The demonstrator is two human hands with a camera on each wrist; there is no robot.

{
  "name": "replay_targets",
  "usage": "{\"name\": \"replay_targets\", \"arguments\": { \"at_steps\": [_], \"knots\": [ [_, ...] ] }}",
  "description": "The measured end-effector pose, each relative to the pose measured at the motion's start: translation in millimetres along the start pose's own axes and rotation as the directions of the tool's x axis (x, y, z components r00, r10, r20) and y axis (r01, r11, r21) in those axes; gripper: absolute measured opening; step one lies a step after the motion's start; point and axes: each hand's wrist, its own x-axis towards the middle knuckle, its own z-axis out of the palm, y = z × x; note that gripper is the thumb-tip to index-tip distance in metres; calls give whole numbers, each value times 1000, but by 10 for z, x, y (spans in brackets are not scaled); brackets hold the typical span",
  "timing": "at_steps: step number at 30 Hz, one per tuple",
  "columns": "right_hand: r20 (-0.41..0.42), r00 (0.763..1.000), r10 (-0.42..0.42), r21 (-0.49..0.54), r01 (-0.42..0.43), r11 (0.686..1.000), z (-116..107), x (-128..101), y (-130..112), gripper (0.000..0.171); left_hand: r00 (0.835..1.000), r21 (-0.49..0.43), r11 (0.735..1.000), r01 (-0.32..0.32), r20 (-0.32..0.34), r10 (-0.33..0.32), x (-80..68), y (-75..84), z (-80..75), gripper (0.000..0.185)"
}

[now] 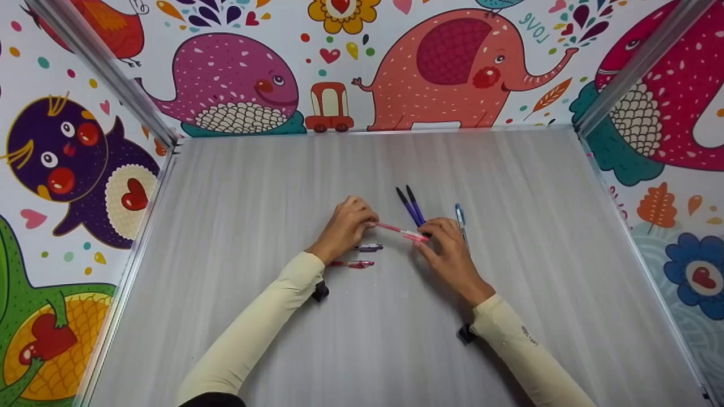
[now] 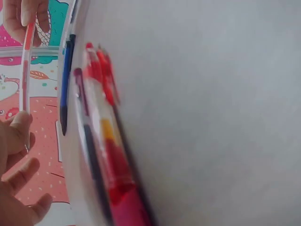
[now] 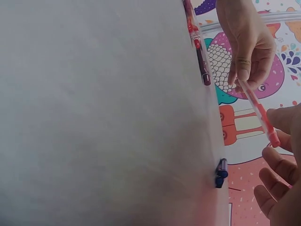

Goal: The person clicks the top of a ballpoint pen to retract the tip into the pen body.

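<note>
Both hands hold one slim clear pen (image 1: pixel 396 228) with pink-red ink above the table, stretched between them. My left hand (image 1: pixel 349 220) pinches its left end between thumb and fingertips. At the pink clip end, my right hand (image 1: pixel 449 249) has thumb and index finger on the pen; its other fingers spread loosely in the right wrist view. Under the left hand lie a red pen (image 1: pixel 359 264) and a dark pen (image 1: pixel 370 247), partly hidden by the wrist. Beyond the right hand are two blue pens (image 1: pixel 410 204) with black ends, and a light-blue-capped pen (image 1: pixel 459 215) lies right of it.
The pens lie on a grey wood-grain table (image 1: pixel 254 186). Metal frame rails (image 1: pixel 136 226) edge it, and printed cartoon panels (image 1: pixel 339 62) stand around the back and sides. Each wrist wears a small black camera (image 1: pixel 320 291).
</note>
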Motion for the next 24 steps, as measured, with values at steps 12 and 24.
{"name": "replay_targets", "arguments": {
  "at_steps": [12, 24],
  "knots": [
    [-9, 997, -72, -12, 72, 997, -102, -3, -126, 21, 999, -73, 997, -23, -39, 21, -70, 214, -11, 10],
    [-30, 1000, 10, 31, -9, 999, -254, 18, -195, 22, 998, -140, 989, -35, -58, 27, -163, 351, 5, 10]
  ]
}}
